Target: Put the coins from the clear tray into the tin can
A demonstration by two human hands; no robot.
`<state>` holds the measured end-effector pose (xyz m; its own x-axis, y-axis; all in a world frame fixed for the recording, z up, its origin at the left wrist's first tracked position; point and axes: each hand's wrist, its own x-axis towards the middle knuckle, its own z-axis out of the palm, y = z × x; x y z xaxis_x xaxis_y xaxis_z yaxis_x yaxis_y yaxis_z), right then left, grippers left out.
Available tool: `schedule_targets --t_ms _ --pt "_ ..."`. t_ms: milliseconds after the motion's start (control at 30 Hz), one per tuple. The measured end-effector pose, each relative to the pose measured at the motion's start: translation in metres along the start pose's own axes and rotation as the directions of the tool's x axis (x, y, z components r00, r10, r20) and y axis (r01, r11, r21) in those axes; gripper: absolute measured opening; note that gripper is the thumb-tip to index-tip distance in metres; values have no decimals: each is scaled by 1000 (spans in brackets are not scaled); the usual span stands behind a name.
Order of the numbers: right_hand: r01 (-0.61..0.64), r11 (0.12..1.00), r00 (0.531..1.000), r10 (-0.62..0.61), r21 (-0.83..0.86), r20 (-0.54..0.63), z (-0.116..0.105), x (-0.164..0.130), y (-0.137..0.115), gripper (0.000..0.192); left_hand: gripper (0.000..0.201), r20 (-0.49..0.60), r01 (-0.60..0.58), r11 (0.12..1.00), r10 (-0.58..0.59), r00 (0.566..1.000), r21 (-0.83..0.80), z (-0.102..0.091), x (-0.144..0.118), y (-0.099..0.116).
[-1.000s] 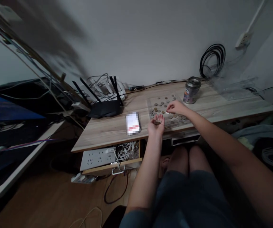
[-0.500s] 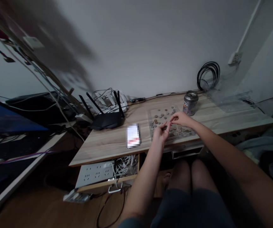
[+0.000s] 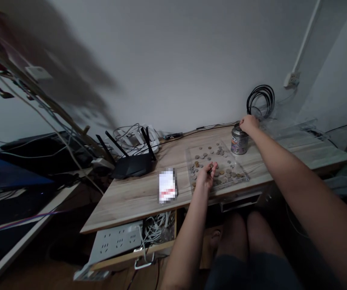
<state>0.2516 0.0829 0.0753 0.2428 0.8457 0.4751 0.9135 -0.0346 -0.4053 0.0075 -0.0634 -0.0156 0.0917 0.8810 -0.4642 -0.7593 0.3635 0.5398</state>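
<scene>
On the pale wood-grain desk, seen from the head camera, a clear, shallow, square plastic tray holds a scatter of small round metal coins, some silvery, some brownish. Left hand hangs over the tray's near edge, fingers curled in narrow, pinching something small and dark; too dim to tell what. Right hand reaches far across and sits on top of the short cylindrical printed metal tin, fingers bunched over its lid, just beyond the tray's far corner. Left of the tray lies a flat white card; farther left, a matte black router with stiff antennas.
</scene>
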Motion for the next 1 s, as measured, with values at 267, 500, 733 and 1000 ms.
schedule_targets --t_ms 267,500,733,1000 --pt "46 999 998 -46 -16 -51 -11 -44 -38 27 20 39 -54 998 53 998 23 -2 3 -5" --pt "230 746 663 -591 626 461 56 -149 -74 25 26 25 -119 992 118 993 35 -5 10 -5" --pt "154 811 865 -386 564 320 42 -135 -65 17 21 31 -68 998 68 997 10 -7 10 -4" --pt "-131 990 991 131 -46 11 -17 -31 -16 21 24 24 -14 1000 14 1000 17 -7 7 -3"
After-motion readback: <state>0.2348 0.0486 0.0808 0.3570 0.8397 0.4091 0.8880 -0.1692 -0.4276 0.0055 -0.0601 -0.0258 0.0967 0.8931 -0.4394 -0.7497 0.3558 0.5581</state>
